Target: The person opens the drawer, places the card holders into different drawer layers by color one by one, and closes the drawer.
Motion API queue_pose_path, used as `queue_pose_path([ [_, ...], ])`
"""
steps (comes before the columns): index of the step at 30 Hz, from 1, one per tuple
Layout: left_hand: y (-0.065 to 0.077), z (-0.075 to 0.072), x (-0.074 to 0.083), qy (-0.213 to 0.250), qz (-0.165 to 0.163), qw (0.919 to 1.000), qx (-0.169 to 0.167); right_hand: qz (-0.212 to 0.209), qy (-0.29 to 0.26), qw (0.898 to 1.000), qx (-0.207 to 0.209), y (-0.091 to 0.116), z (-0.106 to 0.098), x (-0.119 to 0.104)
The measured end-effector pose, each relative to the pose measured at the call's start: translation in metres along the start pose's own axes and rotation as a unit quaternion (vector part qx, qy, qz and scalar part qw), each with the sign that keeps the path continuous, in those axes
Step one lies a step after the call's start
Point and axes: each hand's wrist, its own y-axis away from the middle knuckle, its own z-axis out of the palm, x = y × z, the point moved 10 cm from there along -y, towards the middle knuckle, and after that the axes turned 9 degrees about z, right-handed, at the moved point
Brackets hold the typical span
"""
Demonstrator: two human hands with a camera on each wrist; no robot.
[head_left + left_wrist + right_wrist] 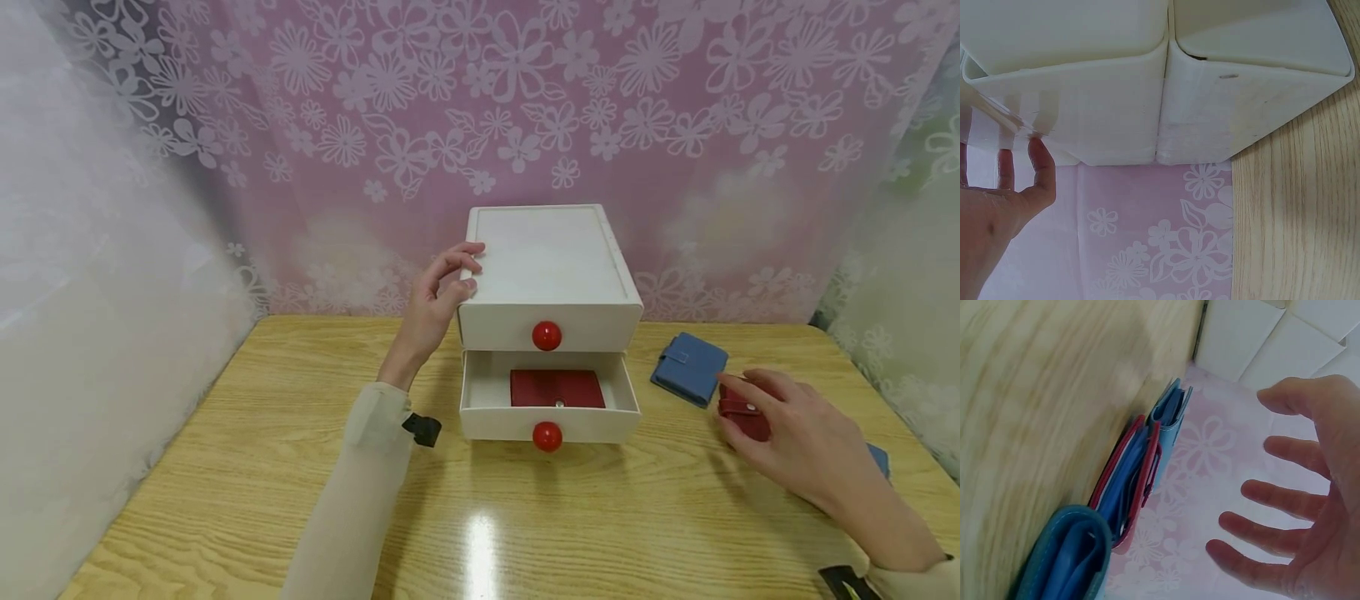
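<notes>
A white two-drawer unit [543, 254] with round red knobs stands at the table's back. Its lower drawer [498, 423] is pulled out, with a dark red wallet [555, 387] lying inside. My left hand [433, 307] rests on the unit's left top edge, fingers bent loosely against it. To the right, my right hand [806, 437] hovers over a second red wallet [753, 427], partly covering it. The right wrist view shows that hand's fingers spread, apart from the red wallet [1146, 475] and holding nothing.
A blue wallet [690, 369] lies between the unit and the red wallet. Another blue wallet [879, 458] is mostly hidden behind my right hand. Flowered pink cloth [517, 100] hangs behind the wooden table [300, 400].
</notes>
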Motion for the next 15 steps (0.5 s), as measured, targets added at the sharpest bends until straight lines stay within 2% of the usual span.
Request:
queue_pose_path([
  [10,0.000,0.000,0.000,-0.004,0.003,1.0000,0.000,0.061,0.021,0.991,-0.115,0.002,0.029,0.021],
  [12,0.000,0.000,0.000,-0.004,0.004,1.0000,0.000,0.067,0.020,0.989,-0.133,0.003,0.033,0.025],
  [15,0.000,0.000,0.000,-0.004,0.004,1.0000,0.000,0.067,0.017,0.988,-0.140,0.004,0.037,0.029],
])
